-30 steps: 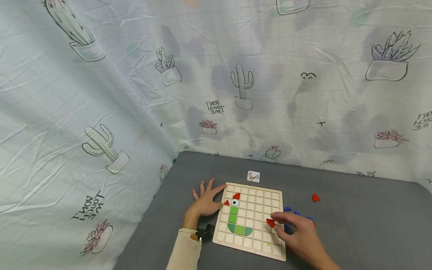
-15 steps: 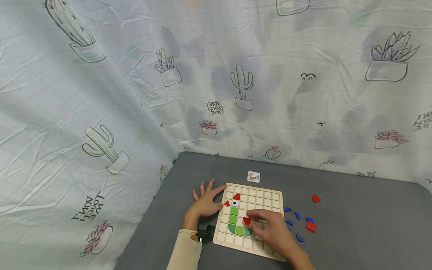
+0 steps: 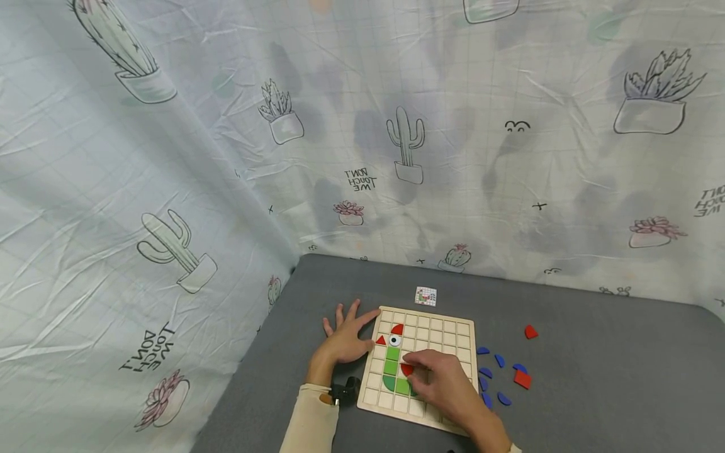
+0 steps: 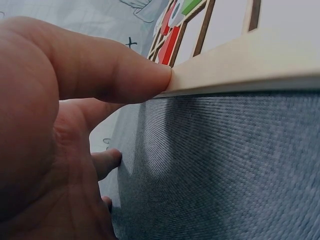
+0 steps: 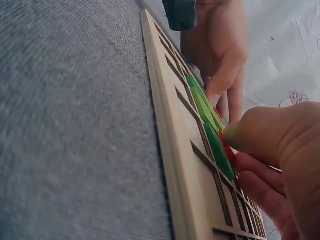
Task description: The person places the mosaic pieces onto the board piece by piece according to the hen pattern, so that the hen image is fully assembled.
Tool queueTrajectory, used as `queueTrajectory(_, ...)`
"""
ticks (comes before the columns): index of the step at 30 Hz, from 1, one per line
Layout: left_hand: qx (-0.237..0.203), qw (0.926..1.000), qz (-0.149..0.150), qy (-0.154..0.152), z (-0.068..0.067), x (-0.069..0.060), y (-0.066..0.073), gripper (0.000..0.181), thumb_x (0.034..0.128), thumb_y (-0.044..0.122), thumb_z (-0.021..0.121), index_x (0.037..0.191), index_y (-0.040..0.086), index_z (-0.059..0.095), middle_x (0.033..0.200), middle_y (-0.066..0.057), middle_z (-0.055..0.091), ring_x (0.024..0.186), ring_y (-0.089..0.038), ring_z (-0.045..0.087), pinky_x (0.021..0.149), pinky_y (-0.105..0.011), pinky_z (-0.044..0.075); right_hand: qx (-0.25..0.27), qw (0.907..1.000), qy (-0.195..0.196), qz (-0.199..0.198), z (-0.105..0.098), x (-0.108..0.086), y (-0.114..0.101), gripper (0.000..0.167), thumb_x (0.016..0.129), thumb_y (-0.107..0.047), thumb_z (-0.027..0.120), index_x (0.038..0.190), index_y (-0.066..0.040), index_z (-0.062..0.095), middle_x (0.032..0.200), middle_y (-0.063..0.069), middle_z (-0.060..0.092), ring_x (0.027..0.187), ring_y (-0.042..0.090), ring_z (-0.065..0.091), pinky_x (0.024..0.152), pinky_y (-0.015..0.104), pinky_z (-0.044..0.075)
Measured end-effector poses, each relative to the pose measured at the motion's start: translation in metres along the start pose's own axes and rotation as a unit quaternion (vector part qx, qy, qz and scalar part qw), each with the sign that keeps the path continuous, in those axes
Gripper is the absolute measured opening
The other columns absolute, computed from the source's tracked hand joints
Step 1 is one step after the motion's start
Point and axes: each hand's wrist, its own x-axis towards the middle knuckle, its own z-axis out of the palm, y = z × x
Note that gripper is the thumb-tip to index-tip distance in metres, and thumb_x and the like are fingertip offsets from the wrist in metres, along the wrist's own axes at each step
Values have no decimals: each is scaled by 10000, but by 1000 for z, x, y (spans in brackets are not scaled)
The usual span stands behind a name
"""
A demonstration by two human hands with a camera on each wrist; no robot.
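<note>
A wooden grid board [image 3: 420, 423] lies on the grey table. My left hand [image 3: 344, 340] has its fingers spread, thumb and index finger touching the board's left edge; the thumb meets the rim [image 4: 240, 75] in the left wrist view. My right hand [image 3: 444, 380] pinches a red rounded piece [image 3: 406, 370] over the cell right of the lower green square [image 3: 391, 367]. In the right wrist view that red piece [image 5: 227, 147] is beside the dark green piece [image 5: 218, 150]. A white eye piece [image 3: 394, 340], a red triangle [image 3: 381, 340] and a red quarter piece [image 3: 398, 329] sit at the upper left.
Right of the board lie several blue half-round pieces [image 3: 504, 398], a red square [image 3: 523, 379] and a red rounded piece [image 3: 530, 331]. A small printed card [image 3: 426, 296] lies behind the board. Patterned cloth [image 3: 453, 157] hangs behind and at the left of the table.
My right hand has carried the red piece leftward across the board to beside the green squares, uncovering the blue pieces at the right. My left hand has stayed in place.
</note>
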Motion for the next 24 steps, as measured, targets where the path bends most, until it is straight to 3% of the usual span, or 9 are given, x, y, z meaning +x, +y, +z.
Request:
queueTrajectory(13, 53, 10000, -15, -23, -1, 0, 1, 718, 953, 138, 722, 1640, 244, 544, 1827, -210, 173, 1676, -563, -73, 1223, -850, -156, -456, 9987, 196, -101, 5, 2, -5, 298, 834, -11, 907, 1101, -127, 844, 1087, -58, 820, 1025, 105, 774, 888, 337, 660)
queueTrajectory(24, 99, 9999, -5, -29, -1, 0, 1, 720, 950, 139, 717, 1640, 243, 544, 1828, -213, 170, 1675, -566, -66, 1220, -855, -149, -168, 9995, 184, -200, 7, 2, -3, 250, 865, -5, 886, 1079, -128, 846, 1054, -56, 826, 982, 64, 765, 855, 316, 658)
